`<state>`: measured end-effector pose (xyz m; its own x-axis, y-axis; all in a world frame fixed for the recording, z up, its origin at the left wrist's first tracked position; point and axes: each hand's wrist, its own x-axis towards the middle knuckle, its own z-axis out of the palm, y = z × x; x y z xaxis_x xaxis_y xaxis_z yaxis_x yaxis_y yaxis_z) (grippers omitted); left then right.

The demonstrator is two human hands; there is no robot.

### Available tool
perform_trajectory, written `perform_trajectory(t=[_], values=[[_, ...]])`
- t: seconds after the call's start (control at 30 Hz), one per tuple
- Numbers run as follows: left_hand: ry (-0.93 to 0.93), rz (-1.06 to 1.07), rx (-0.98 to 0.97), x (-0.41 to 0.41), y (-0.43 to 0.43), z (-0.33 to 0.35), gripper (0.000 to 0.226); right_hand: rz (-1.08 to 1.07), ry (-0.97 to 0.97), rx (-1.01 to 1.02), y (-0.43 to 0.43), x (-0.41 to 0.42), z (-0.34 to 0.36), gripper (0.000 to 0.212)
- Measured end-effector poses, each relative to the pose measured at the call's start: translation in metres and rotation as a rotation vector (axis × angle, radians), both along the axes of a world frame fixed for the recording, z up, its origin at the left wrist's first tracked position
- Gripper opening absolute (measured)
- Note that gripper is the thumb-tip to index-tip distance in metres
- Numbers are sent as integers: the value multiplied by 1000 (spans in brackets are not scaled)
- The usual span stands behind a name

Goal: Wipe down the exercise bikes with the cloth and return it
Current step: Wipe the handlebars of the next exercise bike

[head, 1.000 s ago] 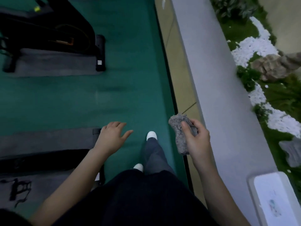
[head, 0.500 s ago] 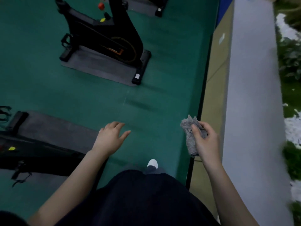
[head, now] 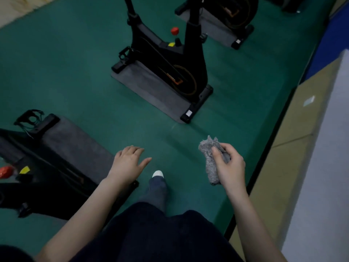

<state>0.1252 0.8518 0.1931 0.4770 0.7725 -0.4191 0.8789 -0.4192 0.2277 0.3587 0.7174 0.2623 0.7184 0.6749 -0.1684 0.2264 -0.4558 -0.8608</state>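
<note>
A grey mat [head: 149, 90] is laid on the green floor [head: 75, 72] in the middle, a second grey mat [head: 75, 140] at the near left. At the right the floor is bordered by a tan strip [head: 294, 148], a grey ledge [head: 324, 186] and a blue band [head: 336, 44].

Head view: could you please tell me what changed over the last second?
The view swung left from the pale grey ledge towards the black exercise bike on its grey mat. Unchanged: the right hand grips the fluffy grey cloth, the left hand stays open.
</note>
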Motion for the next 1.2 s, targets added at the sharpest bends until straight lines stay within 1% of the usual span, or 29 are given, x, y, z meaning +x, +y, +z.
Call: perform_trajectory(t=[0.13, 0.23, 0.4, 0.53, 0.6, 0.7, 0.87, 1.03, 1.1, 1.2], values=[[-17, 37, -8, 12, 63, 8, 58, 83, -17, 8, 73, 5, 3, 11], [-17, 61, 23, 17, 104, 15, 57, 161, -29, 18, 122, 10, 4, 10], [-21, 180, 59, 17, 150, 16, 57, 279, -19, 38, 193, 25, 1, 8], [-16, 334, 48, 14, 178, 12, 58, 404, 26, 13, 256, 42, -2, 6], [-5, 414, 56, 15, 196, 12, 58, 483, 22, 16, 293, 49, -2, 10], [-14, 551, 69, 22, 220, 15, 59, 619, 6, 31, 352, 57, 6, 5], [-23, 712, 98, 38, 253, 20, 59, 819, -13, 82, 441, 65, 20, 10], [-4, 850, 80, 36, 268, 22, 60, 945, -4, 88, 505, 53, 22, 4], [2, 896, 70, 30, 278, 22, 60, 1007, -7, 88, 529, 39, 21, 8], [9, 966, 66, 13, 296, 22, 59, 1111, -7, 80, 562, 6, 17, 4]])
